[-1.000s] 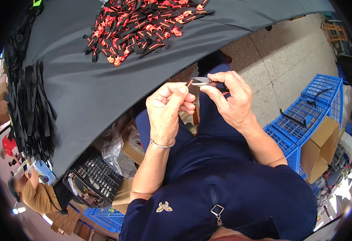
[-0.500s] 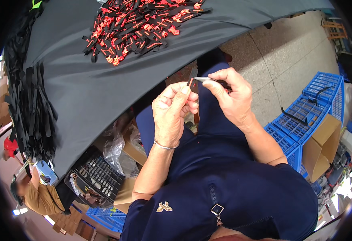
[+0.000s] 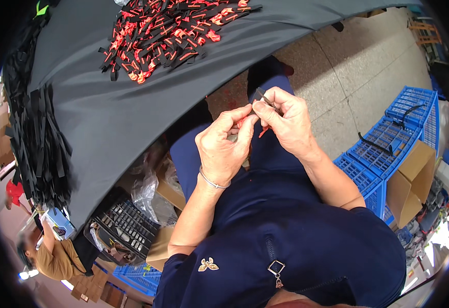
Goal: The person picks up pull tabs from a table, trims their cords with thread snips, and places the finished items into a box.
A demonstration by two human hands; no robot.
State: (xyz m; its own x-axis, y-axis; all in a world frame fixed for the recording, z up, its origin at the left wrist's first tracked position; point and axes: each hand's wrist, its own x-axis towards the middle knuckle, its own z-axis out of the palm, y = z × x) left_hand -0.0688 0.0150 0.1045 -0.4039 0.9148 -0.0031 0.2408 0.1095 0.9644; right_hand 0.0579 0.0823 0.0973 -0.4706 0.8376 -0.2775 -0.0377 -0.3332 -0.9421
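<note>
In front of my lap, my two hands meet at the fingertips over a short black strap (image 3: 258, 94) with red stitching or fabric. My left hand (image 3: 223, 146) is closed, thumb and fingers pinching the strap's red end, mostly hidden by the fingertips. My right hand (image 3: 292, 123) pinches the strap's other part and keeps a small pair of snips (image 3: 271, 102) tucked in its fingers; only a dark sliver of them shows. A red scrap (image 3: 264, 132) hangs below the right thumb. Ahead on the dark cloth lies a pile of black straps with red pieces (image 3: 157, 38).
Long black strips (image 3: 40, 143) hang over the table's left side. A black crate (image 3: 124, 226) and plastic bag (image 3: 150, 192) are below. Blue crates (image 3: 373, 149) and a cardboard box (image 3: 411, 182) stand at right. Another person (image 3: 55, 251) is at far left.
My right hand has moved in to the left hand, and its fingers now pinch the strap. The silver blades that pointed at the strap are tucked away. A red scrap now dangles.
</note>
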